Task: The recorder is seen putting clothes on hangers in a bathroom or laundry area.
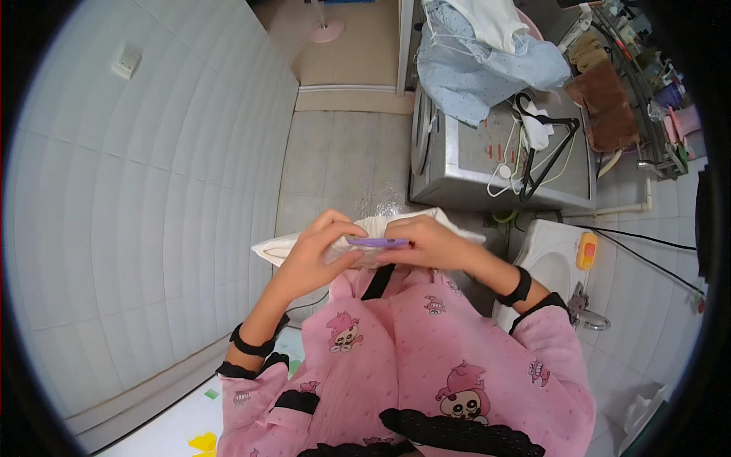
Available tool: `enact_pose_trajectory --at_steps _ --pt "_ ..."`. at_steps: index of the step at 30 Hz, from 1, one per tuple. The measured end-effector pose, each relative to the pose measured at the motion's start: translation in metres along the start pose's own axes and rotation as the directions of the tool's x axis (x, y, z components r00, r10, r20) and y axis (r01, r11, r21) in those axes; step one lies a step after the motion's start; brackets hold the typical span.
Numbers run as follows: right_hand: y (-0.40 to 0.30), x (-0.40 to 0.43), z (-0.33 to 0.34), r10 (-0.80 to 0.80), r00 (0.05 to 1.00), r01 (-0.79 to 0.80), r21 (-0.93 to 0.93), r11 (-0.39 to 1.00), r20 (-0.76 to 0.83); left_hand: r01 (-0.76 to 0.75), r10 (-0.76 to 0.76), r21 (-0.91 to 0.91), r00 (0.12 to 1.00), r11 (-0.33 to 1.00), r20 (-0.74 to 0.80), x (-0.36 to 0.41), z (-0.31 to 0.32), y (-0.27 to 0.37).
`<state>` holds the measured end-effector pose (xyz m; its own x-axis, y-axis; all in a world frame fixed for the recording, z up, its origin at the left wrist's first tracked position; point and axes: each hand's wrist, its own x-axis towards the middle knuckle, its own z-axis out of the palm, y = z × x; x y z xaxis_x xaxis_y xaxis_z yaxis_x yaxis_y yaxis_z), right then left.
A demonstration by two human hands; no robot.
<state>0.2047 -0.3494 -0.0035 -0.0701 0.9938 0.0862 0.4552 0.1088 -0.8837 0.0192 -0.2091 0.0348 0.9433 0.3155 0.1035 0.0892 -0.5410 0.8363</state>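
In front of my chest my two hands hold a white garment (374,224) with a gathered edge and a thin purple strip (377,243), perhaps part of a clip hanger. My left hand (325,245) grips at the strip's left end, thumb below and fingers above. At its right end my right hand (431,243) is closed on the strip and cloth. The white fabric spreads out beyond both hands. How the strip joins the cloth is hidden by my fingers.
Right of the tiled floor stands a washing machine (451,165) bearing light blue clothing (485,74), a black hanger (545,148) and thin wire hangers. Nearer, a white sink (539,245) has a yellow-orange object (586,251) on its rim. A tiled wall (171,171) is at left.
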Motion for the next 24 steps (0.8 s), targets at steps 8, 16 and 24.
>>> enact_pose_trajectory --at_steps 8,16,24 --pt "-0.02 0.025 0.028 -0.109 0.965 0.107 -0.022 0.994 -0.237 0.57 -0.521 -0.051 0.781 0.82 0.345 -0.013 -0.05 -0.067" --pt "-0.021 0.046 0.027 0.1 0.977 -0.083 0.096 0.992 -0.187 0.529 -0.543 -0.21 0.839 0.822 -0.011 -0.013 -0.102 -0.058" --pt "-0.033 0.09 0.041 0.06 0.986 -0.043 0.11 0.993 -0.154 0.035 -0.035 -0.152 0.999 0.988 0.0 -0.005 -0.089 -0.015"
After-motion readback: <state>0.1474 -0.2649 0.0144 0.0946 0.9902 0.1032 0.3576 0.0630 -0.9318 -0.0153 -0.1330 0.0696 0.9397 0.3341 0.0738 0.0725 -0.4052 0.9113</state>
